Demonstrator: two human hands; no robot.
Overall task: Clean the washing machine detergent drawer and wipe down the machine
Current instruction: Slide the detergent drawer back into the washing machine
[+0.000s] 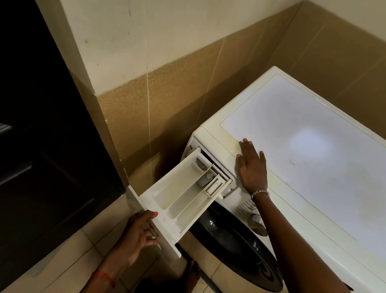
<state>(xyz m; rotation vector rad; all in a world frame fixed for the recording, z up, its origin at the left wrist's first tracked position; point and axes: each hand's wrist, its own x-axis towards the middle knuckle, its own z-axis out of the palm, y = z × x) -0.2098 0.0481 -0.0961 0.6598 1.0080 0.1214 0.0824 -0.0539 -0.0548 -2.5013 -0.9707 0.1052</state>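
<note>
Dark door (37, 132), perhaps wooden, beside tan wall tiles (181, 87).

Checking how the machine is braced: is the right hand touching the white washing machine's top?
Touching. The head view shows the right hand lying flat, fingers straight, on the white washing machine's top, beside the pulled-out white plastic detergent drawer.

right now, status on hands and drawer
Left hand grips drawer front. Right hand flat on washer top. Drawer far out, back end in slot. Nothing in the way.
</note>
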